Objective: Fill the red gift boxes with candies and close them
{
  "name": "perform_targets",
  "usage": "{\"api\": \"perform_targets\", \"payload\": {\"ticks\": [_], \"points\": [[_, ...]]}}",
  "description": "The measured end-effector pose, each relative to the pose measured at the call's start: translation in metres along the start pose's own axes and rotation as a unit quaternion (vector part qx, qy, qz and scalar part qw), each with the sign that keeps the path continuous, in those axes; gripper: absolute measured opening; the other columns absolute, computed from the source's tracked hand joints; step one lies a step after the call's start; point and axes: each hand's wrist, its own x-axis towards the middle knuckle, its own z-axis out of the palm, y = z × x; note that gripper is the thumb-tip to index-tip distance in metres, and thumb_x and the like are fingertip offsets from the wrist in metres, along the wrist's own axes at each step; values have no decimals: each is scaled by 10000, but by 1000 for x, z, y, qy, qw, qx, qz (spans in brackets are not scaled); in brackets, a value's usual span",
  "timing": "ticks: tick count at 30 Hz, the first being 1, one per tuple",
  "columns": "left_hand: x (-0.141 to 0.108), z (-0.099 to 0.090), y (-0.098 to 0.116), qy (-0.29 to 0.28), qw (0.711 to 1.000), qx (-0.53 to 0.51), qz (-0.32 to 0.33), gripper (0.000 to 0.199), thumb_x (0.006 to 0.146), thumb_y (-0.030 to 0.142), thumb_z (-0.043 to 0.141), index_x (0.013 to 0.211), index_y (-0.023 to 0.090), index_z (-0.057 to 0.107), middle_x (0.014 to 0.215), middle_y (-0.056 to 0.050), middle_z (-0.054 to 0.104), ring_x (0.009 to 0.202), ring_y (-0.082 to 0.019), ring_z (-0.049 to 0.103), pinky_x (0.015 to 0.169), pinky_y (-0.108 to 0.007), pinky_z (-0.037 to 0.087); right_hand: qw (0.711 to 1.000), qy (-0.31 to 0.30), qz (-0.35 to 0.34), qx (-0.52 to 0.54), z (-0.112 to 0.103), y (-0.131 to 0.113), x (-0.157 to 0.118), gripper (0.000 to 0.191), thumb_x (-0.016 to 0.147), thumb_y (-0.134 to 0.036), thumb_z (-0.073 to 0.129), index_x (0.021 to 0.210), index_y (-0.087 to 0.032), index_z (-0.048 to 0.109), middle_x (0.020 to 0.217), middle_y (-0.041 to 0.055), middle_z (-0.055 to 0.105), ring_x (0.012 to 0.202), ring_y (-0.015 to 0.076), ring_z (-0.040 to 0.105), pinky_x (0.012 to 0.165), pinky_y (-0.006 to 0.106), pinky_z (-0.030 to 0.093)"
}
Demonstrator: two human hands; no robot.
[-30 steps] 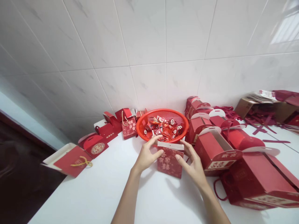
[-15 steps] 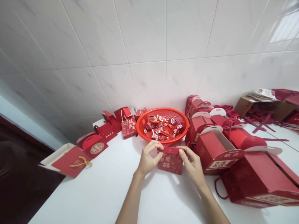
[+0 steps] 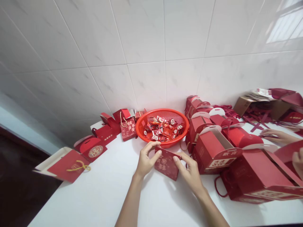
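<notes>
A small dark red gift bag with pale printed characters is held in front of me, tilted down to the right. My left hand pinches its upper left corner, thumb on the front face. At the upper right edge, my right hand grips it between thumb and fingers. Just behind the bag stands a red plastic basket with wrapped candies inside. The back of the bag is hidden from me.
Red gift boxes with handles crowd the right side. More red boxes and bags line the left edge of the white table. At far right, another person's hands are among the boxes. A tiled wall rises behind.
The bag has tilted, its right side lower, and the folded top strip with a hole no longer faces me. Another person's hands have come into view at the right.
</notes>
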Motion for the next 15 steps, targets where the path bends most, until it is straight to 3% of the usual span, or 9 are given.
{"api": "perform_targets", "payload": {"ticks": [5, 9, 12, 15], "points": [[0, -1, 3, -27, 999, -37, -16, 251, 812, 258, 707, 1051, 182, 729, 942, -54, 721, 905, -204, 682, 863, -317, 536, 1000, -10, -24, -13, 0, -6, -10, 222, 1015, -301, 540, 1046, -208, 738, 976, 60, 751, 887, 188, 696, 791, 258, 508], [-1, -2, 4, -89, 987, -131, -40, 329, 819, 405, 710, 1044, 167, 741, 880, -64, 742, 866, -228, 688, 834, -337, 529, 998, -33, -48, -19, -5, -21, -23, 211, 1018, -268, 535, 990, -212, 736, 903, 41, 739, 828, 174, 684, 759, 256, 504], [-1, 0, 3, -103, 973, -200, -47, 459, 845, 553, 651, 1030, 146, 753, 861, -86, 749, 854, -246, 691, 877, -383, 528, 995, -52, -80, -21, -22, -43, -39, 199, 1013, -236, 532, 971, -214, 726, 855, 38, 730, 774, 175, 668, 718, 274, 509], [1, 2, 3, -99, 973, -194, -74, 480, 850, 580, 647, 1004, 139, 759, 849, -97, 754, 848, -248, 696, 898, -401, 533, 991, -44, -121, -17, -56, -66, -58, 185, 1006, -255, 557, 1083, -234, 724, 920, 70, 738, 833, 230, 687, 761, 358, 546]]}}
